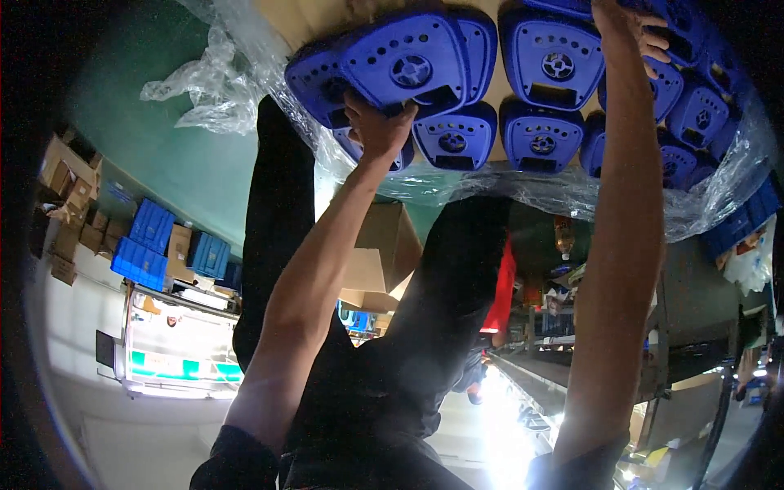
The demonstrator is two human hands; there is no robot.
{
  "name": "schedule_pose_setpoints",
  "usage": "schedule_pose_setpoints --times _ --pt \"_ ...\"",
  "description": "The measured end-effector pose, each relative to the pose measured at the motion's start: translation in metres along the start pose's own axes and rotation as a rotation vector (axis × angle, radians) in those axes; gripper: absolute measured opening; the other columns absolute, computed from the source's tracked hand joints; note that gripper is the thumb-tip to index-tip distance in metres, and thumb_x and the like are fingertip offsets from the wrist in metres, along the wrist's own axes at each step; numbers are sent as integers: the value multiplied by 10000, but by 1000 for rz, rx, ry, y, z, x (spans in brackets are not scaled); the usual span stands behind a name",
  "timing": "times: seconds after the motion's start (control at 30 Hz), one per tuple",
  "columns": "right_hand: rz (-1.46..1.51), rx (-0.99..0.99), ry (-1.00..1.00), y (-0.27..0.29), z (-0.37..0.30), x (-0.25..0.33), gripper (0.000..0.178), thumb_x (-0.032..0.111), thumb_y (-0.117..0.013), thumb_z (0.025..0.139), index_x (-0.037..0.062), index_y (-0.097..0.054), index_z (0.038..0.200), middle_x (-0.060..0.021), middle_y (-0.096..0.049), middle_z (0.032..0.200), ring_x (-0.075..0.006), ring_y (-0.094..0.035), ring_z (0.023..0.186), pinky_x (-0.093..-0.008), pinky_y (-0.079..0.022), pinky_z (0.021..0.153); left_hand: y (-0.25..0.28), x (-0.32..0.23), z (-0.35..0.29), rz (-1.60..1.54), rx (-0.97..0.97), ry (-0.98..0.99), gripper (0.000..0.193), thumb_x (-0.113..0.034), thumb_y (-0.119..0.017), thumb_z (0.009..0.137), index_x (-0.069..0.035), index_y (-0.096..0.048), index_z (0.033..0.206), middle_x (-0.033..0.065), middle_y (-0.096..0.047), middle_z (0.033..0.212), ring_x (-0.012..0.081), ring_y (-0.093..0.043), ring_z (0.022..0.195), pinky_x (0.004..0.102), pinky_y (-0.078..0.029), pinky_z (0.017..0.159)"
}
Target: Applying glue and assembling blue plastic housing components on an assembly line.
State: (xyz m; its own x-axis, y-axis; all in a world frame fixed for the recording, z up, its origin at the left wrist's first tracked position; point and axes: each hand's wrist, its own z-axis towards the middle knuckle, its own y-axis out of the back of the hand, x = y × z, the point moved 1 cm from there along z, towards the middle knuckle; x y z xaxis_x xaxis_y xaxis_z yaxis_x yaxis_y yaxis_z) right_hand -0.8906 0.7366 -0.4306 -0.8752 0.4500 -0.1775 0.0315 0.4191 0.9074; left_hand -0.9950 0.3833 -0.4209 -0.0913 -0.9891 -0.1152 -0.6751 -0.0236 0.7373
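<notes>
Several blue plastic housings, each with a round spoked opening and a row of small holes, lie in rows at the top of the head view. My left hand (pixel 380 131) has its fingers and thumb at the lower edge of one blue plastic housing (pixel 445 61), gripping it. That housing lies tilted over its neighbours and partly covers another housing (pixel 310 82) on its left. Farther right, my right hand (pixel 633 33) reaches over the housings with its fingers spread. Its fingertips are near a housing (pixel 665 86) at the right; I cannot tell whether they touch it.
Tan cardboard (pixel 490 155) shows beneath the housings, with crumpled clear plastic film (pixel 237 73) around them. An open cardboard box (pixel 367 269) stands by my legs. Blue bins (pixel 147 237) and cartons are at the left, and a bottle (pixel 564 237) at the right.
</notes>
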Motion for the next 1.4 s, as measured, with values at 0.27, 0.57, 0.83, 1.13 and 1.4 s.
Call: schedule_pose_setpoints --times 0.27,0.57,0.83,1.13,1.4 --pt "-212 21 208 15 -33 1 1219 507 -756 604 107 21 1453 -177 -171 1464 -365 -77 1377 -620 -86 1067 7 -22 3 3 -39 55 1176 -361 -856 510 27 -117 1339 262 -371 1291 404 -374 1207 593 -222 986" --pt "-246 30 236 23 -15 19 1233 434 -790 618 155 72 1455 -192 -358 1365 -358 -324 1275 -617 -151 1056 8 -38 10 93 -152 12 1261 -480 -838 508 66 -62 1339 252 -438 1259 390 -446 1149 562 -218 997" --pt "-225 1 234 25 -12 12 1212 413 -790 629 207 69 1457 -180 -384 1346 -343 -361 1256 -600 -242 1031 -10 -45 1 337 -55 67 1454 -577 -827 478 122 103 1351 295 -392 1321 386 -388 1244 575 -165 1046" --pt "-143 58 292 33 -13 14 1192 355 -757 659 202 123 1449 -197 -379 1336 -369 -377 1234 -668 -181 1022 -14 -30 20 305 -71 59 1434 -642 -777 502 85 115 1358 235 -402 1354 383 -380 1262 604 -145 1043" --pt "-322 -95 214 26 16 13 1133 332 -728 685 99 76 1449 -220 -504 1255 -330 -507 1147 -512 -369 989 12 -22 23 250 -69 30 1424 -703 -685 576 165 163 1322 265 -397 1347 391 -442 1210 575 -204 1041"
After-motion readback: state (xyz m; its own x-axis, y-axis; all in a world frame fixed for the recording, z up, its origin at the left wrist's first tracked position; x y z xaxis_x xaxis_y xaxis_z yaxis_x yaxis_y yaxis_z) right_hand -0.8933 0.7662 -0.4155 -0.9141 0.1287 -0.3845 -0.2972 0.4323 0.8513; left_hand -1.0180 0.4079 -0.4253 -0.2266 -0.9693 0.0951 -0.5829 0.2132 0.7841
